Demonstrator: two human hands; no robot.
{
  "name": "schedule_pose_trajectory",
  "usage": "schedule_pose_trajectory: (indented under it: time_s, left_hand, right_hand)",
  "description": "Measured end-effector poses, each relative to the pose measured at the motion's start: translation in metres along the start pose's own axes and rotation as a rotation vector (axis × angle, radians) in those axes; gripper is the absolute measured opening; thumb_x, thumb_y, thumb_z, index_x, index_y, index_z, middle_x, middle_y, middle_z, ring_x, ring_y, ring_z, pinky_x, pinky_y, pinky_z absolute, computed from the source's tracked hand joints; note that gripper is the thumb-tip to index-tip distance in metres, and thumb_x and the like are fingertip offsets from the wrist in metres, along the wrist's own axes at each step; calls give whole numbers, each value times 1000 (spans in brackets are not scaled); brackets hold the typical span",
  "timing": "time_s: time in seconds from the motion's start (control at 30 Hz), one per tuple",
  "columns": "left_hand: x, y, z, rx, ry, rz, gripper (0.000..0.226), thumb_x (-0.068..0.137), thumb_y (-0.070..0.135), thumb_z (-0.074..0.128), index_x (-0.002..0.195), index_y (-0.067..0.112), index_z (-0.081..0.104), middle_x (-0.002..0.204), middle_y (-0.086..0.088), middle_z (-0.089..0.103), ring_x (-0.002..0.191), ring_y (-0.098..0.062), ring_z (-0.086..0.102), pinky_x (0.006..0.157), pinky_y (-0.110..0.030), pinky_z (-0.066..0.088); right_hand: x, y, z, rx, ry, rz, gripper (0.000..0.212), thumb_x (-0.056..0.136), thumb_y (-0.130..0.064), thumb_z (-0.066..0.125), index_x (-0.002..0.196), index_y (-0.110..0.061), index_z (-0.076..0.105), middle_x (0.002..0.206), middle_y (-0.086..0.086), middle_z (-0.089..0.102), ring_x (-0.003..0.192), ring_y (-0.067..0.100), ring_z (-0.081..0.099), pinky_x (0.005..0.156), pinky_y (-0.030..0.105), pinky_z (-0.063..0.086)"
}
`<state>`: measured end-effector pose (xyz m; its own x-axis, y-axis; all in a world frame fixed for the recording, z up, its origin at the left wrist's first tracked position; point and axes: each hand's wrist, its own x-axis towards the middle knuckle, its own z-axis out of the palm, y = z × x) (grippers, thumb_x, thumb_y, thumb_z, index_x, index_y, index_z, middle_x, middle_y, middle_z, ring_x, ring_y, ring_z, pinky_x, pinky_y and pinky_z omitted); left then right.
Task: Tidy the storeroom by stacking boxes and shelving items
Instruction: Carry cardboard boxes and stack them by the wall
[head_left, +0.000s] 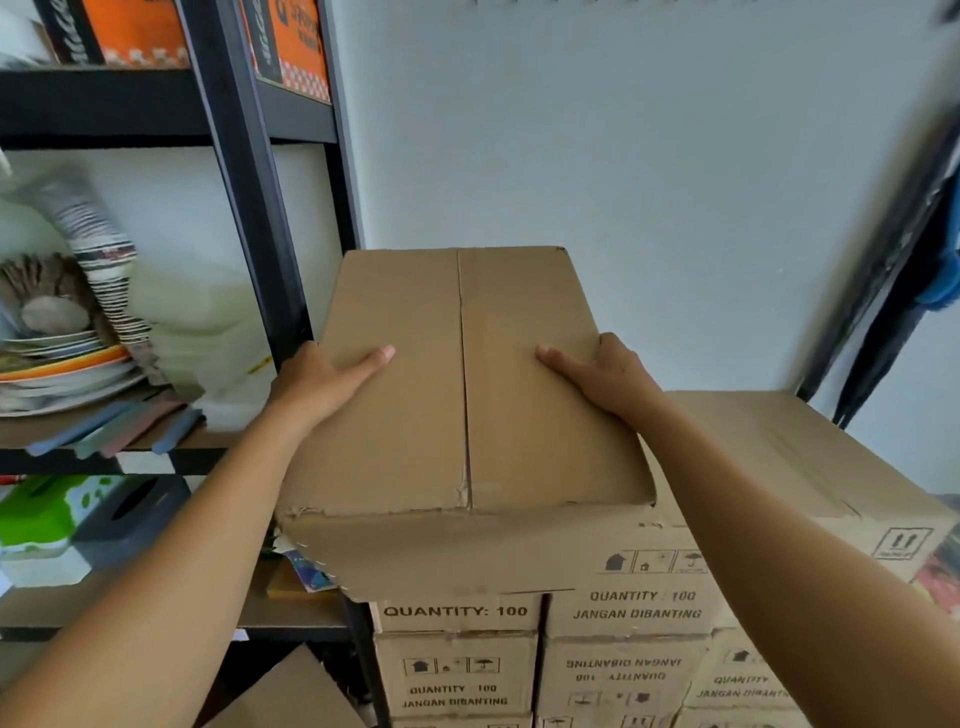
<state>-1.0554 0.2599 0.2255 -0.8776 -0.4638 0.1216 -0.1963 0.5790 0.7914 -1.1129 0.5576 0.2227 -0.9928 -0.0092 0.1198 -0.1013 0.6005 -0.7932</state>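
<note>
Plates: stacked on the rack shelf, well to the left of the left hand. Risk: a leftward swing of the load or an elbow could sweep them off.
Paper cups: a leaning column above the plates, left of the left hand. Risk: a knock to the rack could topple it.
Rack post: upright, just beside the left hand. Risk: knuckles or the load's left edge strike it if the load shifts left.
Left hand: grasps the box at its left edge. The thumb lies flat on the lid; the fingers go down the side, out of sight.
Box: plain cardboard, between the two hands, on top of the stack near the wall. The near top edge is torn. The near left corner appears to overhang the stack; whether the base sits flat cannot be told from this angle. Risk: letting go before it is seated could tip it toward the person. The lid seam looks untaped, so thumb pressure could cave the flaps.
Stack: printed cartons in columns, below both hands. Risk: an off-centre load could shift the top tier.
Right hand: grasps the right edge, thumb on the lid, fingers round the side.
Lower carton: right of the right hand, its top lower than the lid. Risk: sliding the load right could drop it off the step.
</note>
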Motion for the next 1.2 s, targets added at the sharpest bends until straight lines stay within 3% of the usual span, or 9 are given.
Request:
schedule_pose_trajectory:
  time_s: [0.27, 0.37, 0.43, 0.53, 0.67, 0.8, 0.93, 1.07, 1.2]
  left_hand:
    - [47, -2, 5, 51, -44, 4, 64, 71, 67, 70, 110, 17, 62, 102, -2, 66, 86, -20, 63, 66, -29, 49]
    - [54, 6, 4, 101, -75, 52, 75, 75, 62, 70, 130, 15, 54, 125, -4, 61, 106, -22, 61, 83, -29, 49]
    - [48, 11, 0, 161, -129, 98, 87, 78, 62, 67, 147, 18, 39, 148, -3, 43, 128, -22, 47, 91, -28, 39]
    - [30, 14, -7, 305, -289, 156, 95, 77, 71, 58, 154, 27, 23, 161, 6, 14, 143, -19, 25, 106, -35, 30]
    - [12, 10, -15, 433, -388, 201, 115, 60, 93, 45, 154, 33, 15, 162, 9, 0, 149, -14, 1, 117, -42, 13]
    - [-1, 6, -11, 578, -401, 347, 129, 44, 100, 37, 154, 38, 12, 162, 10, 0, 148, -9, -10, 119, -43, -1]
    - [-7, 5, -3, 717, -331, 434, 122, 54, 93, 46, 154, 35, 8, 162, 9, 1, 149, -10, -1, 119, -39, 6]
    - [2, 0, 0, 759, -258, 495, 123, 49, 98, 42, 153, 39, 11, 162, 12, 6, 149, -10, 5, 117, -44, 18]
    - [21, -6, -3, 765, -238, 518, 120, 48, 97, 43, 151, 43, 14, 161, 16, 9, 148, -8, 8, 115, -47, 21]
  right_hand:
    - [68, -14, 17, -127, -122, 117, 96, 73, -76, 58, 137, -8, 39, 132, 8, 51, 107, 27, 56, 80, 35, 44]
    - [80, -15, 17, -161, -130, 130, 85, 77, -73, 58, 130, -8, 45, 125, 7, 53, 96, 25, 54, 76, 33, 41]
    - [86, -17, 17, -199, -112, 118, 70, 79, -70, 57, 112, -8, 52, 118, 7, 55, 92, 25, 53, 75, 33, 41]
    - [91, -26, 18, -382, -39, 58, 59, 83, -70, 53, 87, -11, 50, 110, 8, 60, 90, 26, 54, 73, 33, 41]
    - [79, -30, 14, -548, 8, -195, 66, 88, -60, 53, 132, -12, 45, 138, 8, 46, 121, 29, 49, 92, 39, 40]
    - [37, -37, 3, -506, -174, -432, 64, 88, -61, 51, 136, -19, 48, 144, 0, 44, 129, 19, 44, 104, 32, 34]
    - [-2, -32, -5, -573, -296, -535, 80, 78, -74, 40, 137, -21, 49, 140, -6, 48, 126, 13, 45, 103, 27, 35]
    - [-6, -13, 2, -758, -187, -624, 108, 61, -95, 23, 146, -29, 34, 151, -10, 35, 139, 14, 31, 113, 31, 23]
    - [3, -9, 21, -813, -48, -670, 108, 61, -94, 18, 143, -27, 40, 147, -7, 42, 136, 18, 37, 108, 34, 30]
